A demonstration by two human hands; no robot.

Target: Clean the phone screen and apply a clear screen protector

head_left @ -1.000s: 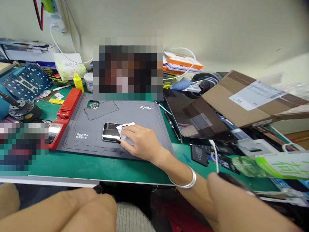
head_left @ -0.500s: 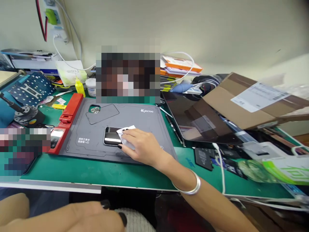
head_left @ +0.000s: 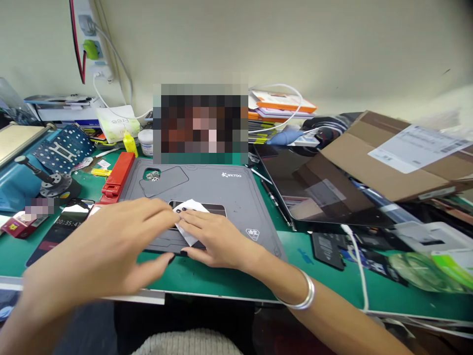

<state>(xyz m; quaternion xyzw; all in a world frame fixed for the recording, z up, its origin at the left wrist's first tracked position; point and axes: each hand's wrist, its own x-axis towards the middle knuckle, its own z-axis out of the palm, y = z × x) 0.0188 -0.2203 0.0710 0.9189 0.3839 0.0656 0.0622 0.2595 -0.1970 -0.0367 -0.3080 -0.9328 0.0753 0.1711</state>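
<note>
A phone (head_left: 219, 210) with a dark glossy face lies on a grey work mat (head_left: 258, 207), partly covered. Over it is a white wipe (head_left: 192, 238), a thin square sheet. My right hand (head_left: 218, 241), with a silver bangle at the wrist, presses the wipe onto the phone, fingers on top and thumb at the near side. My left hand (head_left: 107, 246) hovers over the mat's left part, thumb apart from the fingers. Its fingertips come close to the wipe's left edge; whether they touch it I cannot tell. Higher on the mat lies a thin dark frame outline (head_left: 164, 181).
A red holder (head_left: 120, 172) runs along the mat's left edge. Beyond it are another phone (head_left: 61, 229) and a yellow bottle (head_left: 130, 144). To the right lie a large dark screen (head_left: 306, 192), a cardboard box (head_left: 373, 148) and a white cable (head_left: 358, 261).
My left hand has come up from my lap over the bench towards the wipe. My right hand and the wipe still lie on the phone. The view has shifted slightly.
</note>
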